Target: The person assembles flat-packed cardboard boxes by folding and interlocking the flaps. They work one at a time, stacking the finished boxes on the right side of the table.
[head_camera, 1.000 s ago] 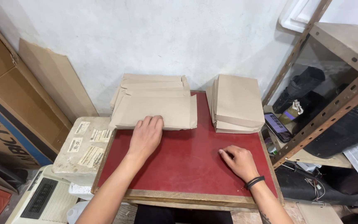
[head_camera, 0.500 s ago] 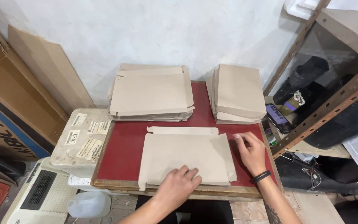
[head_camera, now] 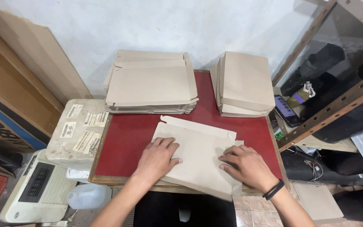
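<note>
Looking down from the head camera, both hands press flat on a brown paper envelope blank [head_camera: 198,157] lying on the red bench [head_camera: 122,138], its near edge overhanging. The left hand [head_camera: 157,159] rests with fingers together; the right hand [head_camera: 245,164] (black wristband) spreads its fingers. Behind sit a stack of flat blanks [head_camera: 150,82] and a pile of folded envelopes [head_camera: 244,84].

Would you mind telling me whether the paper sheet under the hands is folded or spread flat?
Partly folded: the sheet has side panels turned inward, top flap still open.
</note>
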